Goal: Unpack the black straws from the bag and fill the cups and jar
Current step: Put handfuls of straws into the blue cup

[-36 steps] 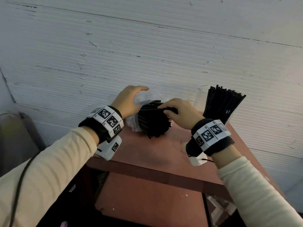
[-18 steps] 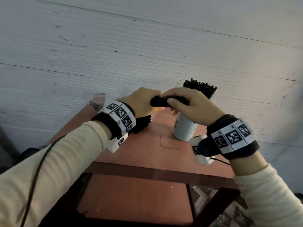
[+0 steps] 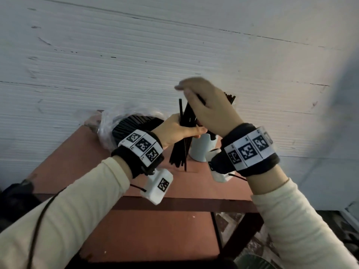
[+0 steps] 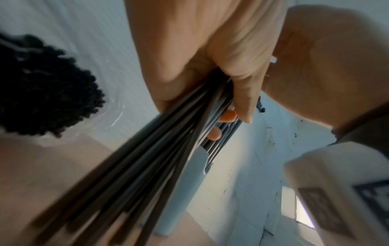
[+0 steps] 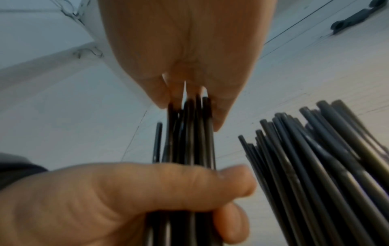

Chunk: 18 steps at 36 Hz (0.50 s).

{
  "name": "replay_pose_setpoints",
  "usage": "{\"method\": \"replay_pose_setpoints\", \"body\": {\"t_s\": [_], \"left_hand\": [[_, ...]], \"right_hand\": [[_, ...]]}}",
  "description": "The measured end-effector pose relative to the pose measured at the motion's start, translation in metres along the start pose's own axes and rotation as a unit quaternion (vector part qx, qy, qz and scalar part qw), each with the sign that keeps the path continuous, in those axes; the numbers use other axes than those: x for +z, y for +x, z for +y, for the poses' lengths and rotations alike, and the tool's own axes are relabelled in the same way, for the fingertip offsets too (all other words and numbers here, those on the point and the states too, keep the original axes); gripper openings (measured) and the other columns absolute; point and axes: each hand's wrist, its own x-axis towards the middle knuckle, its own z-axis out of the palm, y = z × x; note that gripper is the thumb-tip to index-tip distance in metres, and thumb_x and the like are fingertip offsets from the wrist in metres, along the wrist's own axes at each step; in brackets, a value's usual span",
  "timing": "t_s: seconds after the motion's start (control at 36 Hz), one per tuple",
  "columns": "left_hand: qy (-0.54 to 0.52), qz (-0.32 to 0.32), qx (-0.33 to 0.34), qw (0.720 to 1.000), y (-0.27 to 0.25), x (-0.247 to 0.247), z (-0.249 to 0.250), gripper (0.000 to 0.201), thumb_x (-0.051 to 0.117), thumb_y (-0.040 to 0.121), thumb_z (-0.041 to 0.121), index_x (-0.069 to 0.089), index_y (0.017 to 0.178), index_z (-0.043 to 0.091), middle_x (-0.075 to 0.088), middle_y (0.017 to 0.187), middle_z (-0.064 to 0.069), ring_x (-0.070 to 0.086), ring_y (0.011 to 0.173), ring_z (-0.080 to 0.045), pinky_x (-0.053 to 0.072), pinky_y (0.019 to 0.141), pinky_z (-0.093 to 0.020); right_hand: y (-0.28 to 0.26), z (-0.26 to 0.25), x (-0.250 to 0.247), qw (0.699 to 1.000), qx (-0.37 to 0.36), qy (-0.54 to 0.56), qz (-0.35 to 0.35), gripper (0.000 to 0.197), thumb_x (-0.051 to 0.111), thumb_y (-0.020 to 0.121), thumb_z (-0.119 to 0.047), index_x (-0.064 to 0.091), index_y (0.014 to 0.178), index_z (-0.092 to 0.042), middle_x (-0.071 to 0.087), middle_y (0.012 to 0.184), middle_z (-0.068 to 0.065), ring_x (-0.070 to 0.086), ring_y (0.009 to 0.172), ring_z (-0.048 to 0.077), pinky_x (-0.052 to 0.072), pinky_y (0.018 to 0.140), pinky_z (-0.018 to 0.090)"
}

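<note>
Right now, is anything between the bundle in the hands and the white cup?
Yes, partly. The white cup already holds straws, crowding its mouth; the right hand covers the bundle, gripped by the left hand.

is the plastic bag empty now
No, the plastic bag at the table's back left still holds a thick mass of black straws.
</note>
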Motion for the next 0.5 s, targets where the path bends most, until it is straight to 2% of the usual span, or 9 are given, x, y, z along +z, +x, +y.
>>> {"method": "replay_pose_setpoints", "body": {"t_s": [0.06,0.08,0.14,0.17,0.25,0.31,0.39,0.44,0.5], "left_hand": [[-0.009,0.0,-0.024,1.0,-0.001,0.0,-0.008,0.008,0.073,0.084,0.008,0.069,0.087,0.002,0.07,0.085,-0.018,0.068,0.083,-0.021,0.054,0.084,-0.031],[-0.016,-0.001,-0.031,0.999,-0.002,0.0,-0.011,0.02,0.074,0.084,0.01,0.068,0.097,-0.003,0.07,0.095,-0.024,0.069,0.09,-0.027,0.054,0.088,-0.036],[-0.023,-0.009,-0.043,0.999,-0.003,-0.001,-0.013,0.043,0.078,0.08,0.018,0.063,0.113,-0.005,0.067,0.109,-0.027,0.066,0.105,-0.033,0.051,0.098,-0.045],[-0.02,-0.012,-0.043,0.999,-0.004,-0.001,-0.012,0.047,0.077,0.079,0.02,0.061,0.117,-0.005,0.067,0.112,-0.027,0.065,0.108,-0.033,0.049,0.101,-0.048],[-0.014,-0.024,-0.032,0.999,-0.005,-0.001,-0.006,0.049,0.072,0.08,0.014,0.057,0.121,-0.007,0.061,0.118,-0.03,0.06,0.113,-0.036,0.048,0.102,-0.05],[-0.017,-0.032,-0.027,0.999,-0.006,-0.001,-0.004,0.044,0.071,0.081,0.008,0.056,0.121,-0.006,0.059,0.119,-0.031,0.057,0.115,-0.039,0.048,0.102,-0.049],[-0.011,-0.044,-0.041,0.998,-0.006,-0.003,-0.005,0.035,0.073,0.082,0.004,0.062,0.115,-0.004,0.063,0.111,-0.029,0.061,0.108,-0.039,0.049,0.102,-0.048],[-0.001,-0.054,-0.057,0.997,-0.007,-0.005,-0.006,0.034,0.075,0.082,0.009,0.064,0.111,-0.006,0.065,0.107,-0.029,0.063,0.105,-0.037,0.047,0.104,-0.046],[0.002,-0.062,-0.074,0.995,-0.006,-0.006,-0.008,0.045,0.077,0.078,0.019,0.063,0.111,-0.009,0.066,0.109,-0.028,0.063,0.108,-0.034,0.044,0.107,-0.043]], "right_hand": [[-0.006,0.003,0.008,0.999,0.027,-0.005,-0.045,0.03,0.041,0.101,-0.016,0.065,0.119,-0.009,0.063,0.12,0.002,0.051,0.11,0.001,0.03,0.091,-0.001],[-0.008,0.003,0.012,0.998,0.03,-0.002,-0.049,0.03,0.042,0.101,-0.017,0.065,0.119,-0.009,0.063,0.119,0.002,0.052,0.11,0.003,0.032,0.092,0.001],[-0.011,0.004,0.018,0.999,0.021,0.003,-0.04,0.03,0.045,0.1,-0.021,0.062,0.124,-0.011,0.059,0.123,0.003,0.052,0.115,0.009,0.035,0.098,0.011],[-0.012,0.004,0.019,0.999,0.016,0.003,-0.037,0.032,0.048,0.099,-0.024,0.059,0.127,-0.013,0.056,0.126,0.003,0.051,0.118,0.012,0.036,0.1,0.016],[-0.011,0.007,0.022,0.999,0.016,-0.012,-0.044,0.037,0.058,0.093,-0.035,0.058,0.128,-0.022,0.051,0.127,0.002,0.049,0.12,0.016,0.038,0.103,0.027],[-0.008,0.009,0.023,0.998,0.028,-0.035,-0.054,0.028,0.061,0.09,-0.033,0.065,0.114,-0.021,0.057,0.116,0.001,0.054,0.11,0.018,0.043,0.098,0.031],[-0.007,0.012,0.024,0.998,0.019,-0.048,-0.04,0.01,0.06,0.085,-0.017,0.066,0.09,-0.011,0.061,0.091,0.003,0.058,0.085,0.017,0.047,0.081,0.03],[-0.008,0.013,0.024,0.999,0.017,-0.034,-0.018,0.009,0.057,0.083,-0.01,0.063,0.089,-0.007,0.061,0.085,0.003,0.056,0.079,0.016,0.046,0.076,0.026],[-0.011,0.014,0.026,0.999,0.022,-0.022,0.007,0.012,0.056,0.083,-0.007,0.062,0.094,-0.006,0.062,0.088,0.003,0.057,0.081,0.015,0.044,0.077,0.019]]}}
